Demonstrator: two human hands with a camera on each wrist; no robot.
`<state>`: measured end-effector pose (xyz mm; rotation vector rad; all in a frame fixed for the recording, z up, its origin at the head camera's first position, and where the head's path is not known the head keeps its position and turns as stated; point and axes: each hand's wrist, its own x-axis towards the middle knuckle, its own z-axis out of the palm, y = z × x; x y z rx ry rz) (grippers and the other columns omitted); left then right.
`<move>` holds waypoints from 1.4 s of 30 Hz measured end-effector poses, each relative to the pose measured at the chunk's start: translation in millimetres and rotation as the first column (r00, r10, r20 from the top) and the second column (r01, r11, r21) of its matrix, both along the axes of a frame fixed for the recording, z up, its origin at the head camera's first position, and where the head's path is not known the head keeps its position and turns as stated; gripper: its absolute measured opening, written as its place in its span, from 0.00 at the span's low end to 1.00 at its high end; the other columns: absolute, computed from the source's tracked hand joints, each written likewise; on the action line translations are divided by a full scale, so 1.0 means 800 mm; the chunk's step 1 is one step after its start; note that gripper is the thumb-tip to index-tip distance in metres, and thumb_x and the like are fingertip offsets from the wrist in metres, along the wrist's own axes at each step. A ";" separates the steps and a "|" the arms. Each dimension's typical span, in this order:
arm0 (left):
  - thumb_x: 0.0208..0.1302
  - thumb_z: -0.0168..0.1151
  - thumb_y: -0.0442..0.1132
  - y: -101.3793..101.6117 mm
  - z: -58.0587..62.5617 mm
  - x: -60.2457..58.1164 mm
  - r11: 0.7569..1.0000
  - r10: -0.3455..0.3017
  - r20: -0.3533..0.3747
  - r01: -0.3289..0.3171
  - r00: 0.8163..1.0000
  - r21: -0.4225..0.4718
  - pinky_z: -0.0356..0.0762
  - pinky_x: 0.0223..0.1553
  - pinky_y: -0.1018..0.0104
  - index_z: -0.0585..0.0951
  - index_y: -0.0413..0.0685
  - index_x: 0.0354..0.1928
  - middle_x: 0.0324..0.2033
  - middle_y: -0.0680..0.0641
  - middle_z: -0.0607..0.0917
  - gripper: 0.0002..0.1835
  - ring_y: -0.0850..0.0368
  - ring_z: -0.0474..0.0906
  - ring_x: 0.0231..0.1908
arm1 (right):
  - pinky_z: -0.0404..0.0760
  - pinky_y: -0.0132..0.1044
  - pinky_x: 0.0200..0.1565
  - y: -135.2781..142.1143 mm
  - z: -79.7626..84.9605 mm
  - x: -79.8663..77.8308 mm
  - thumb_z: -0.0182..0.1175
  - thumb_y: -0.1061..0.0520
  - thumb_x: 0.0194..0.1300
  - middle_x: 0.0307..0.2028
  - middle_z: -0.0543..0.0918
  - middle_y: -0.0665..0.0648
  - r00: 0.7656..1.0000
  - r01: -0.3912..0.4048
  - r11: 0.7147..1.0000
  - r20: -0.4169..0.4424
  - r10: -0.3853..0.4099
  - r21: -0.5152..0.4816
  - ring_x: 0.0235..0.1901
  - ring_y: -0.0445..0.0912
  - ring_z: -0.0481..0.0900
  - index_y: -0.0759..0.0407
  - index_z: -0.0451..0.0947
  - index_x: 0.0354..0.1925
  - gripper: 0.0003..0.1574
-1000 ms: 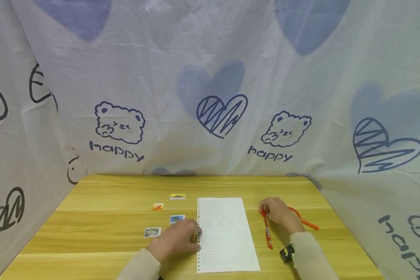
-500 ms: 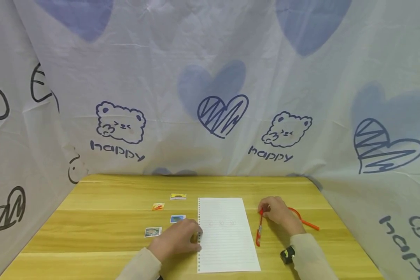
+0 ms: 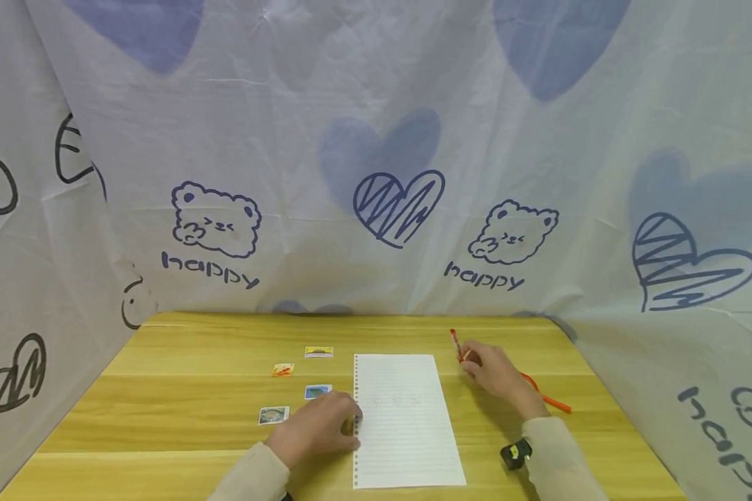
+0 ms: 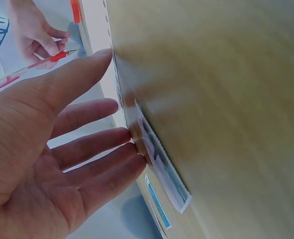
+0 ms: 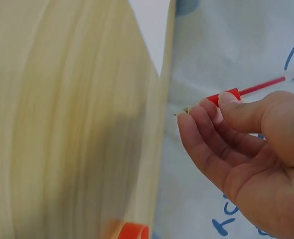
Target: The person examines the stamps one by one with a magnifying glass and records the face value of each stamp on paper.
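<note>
Red pen [image 5: 261, 86] has swung round, pinched by the right grip [image 3: 494, 372]; left grip [image 3: 316, 426] stays wide.

Paper [image 3: 407, 445]: white, ruled, flat, holes down left edge. Pen [image 5: 261, 85]: clear barrel, red grip, tip bare, held tilted near paper's far right corner.

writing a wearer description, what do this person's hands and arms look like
The left hand and right hand are bare: no gloves or rings show. The left sleeve and right sleeve are plain pale beige. A boxy black device with a yellow patch sits at the right wrist; at the left, only a dark sliver shows.
</note>
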<state>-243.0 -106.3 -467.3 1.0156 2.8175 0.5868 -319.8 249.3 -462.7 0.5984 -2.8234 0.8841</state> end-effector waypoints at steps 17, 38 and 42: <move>0.54 0.79 0.40 0.000 0.002 0.002 1.000 -0.002 0.003 0.002 1.000 0.005 0.69 0.29 0.72 0.88 0.46 0.39 0.27 0.56 0.82 0.13 0.66 0.68 0.27 | 0.87 0.39 0.31 -0.057 0.007 0.015 0.59 0.65 0.70 0.28 0.85 0.59 0.961 -0.002 0.950 0.261 0.089 -0.313 0.26 0.46 0.82 0.68 0.75 0.41 0.05; 0.55 0.78 0.41 0.001 0.006 0.002 1.000 0.011 0.040 -0.011 0.999 -0.002 0.67 0.27 0.72 0.88 0.45 0.40 0.24 0.57 0.79 0.12 0.67 0.67 0.24 | 0.88 0.35 0.34 -0.104 0.003 0.021 0.60 0.61 0.72 0.31 0.87 0.62 0.872 -0.061 0.906 0.420 0.252 -0.418 0.27 0.42 0.82 0.76 0.81 0.46 0.16; 0.55 0.78 0.41 0.001 0.005 0.001 1.000 0.014 0.040 -0.014 0.999 -0.006 0.68 0.28 0.73 0.89 0.45 0.41 0.25 0.57 0.80 0.13 0.67 0.68 0.25 | 0.88 0.35 0.34 -0.114 -0.001 0.026 0.63 0.60 0.71 0.31 0.88 0.62 0.872 -0.079 0.895 0.405 0.275 -0.438 0.27 0.41 0.83 0.75 0.82 0.43 0.14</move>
